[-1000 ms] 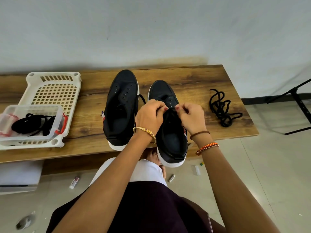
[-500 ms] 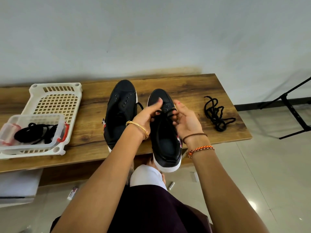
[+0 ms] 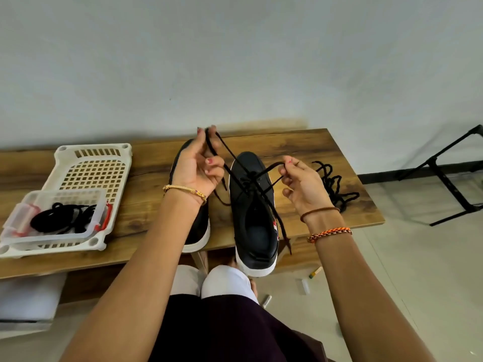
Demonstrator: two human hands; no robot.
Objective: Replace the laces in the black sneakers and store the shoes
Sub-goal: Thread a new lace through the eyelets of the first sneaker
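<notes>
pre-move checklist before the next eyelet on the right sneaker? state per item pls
1. Left hand grips one lace strand, raised: ok.
2. Right hand pinches the other strand: ok.
3. Strands cross over the right sneaker, already through its front eyelets: ok.
4. Strand lengths even: cannot tell; one end dangles past the sneaker's side.
5. Sneaker steady: not ok, its heel overhangs the table edge.
6. Left sneaker laced: cannot tell, the arm hides most of it.
</notes>
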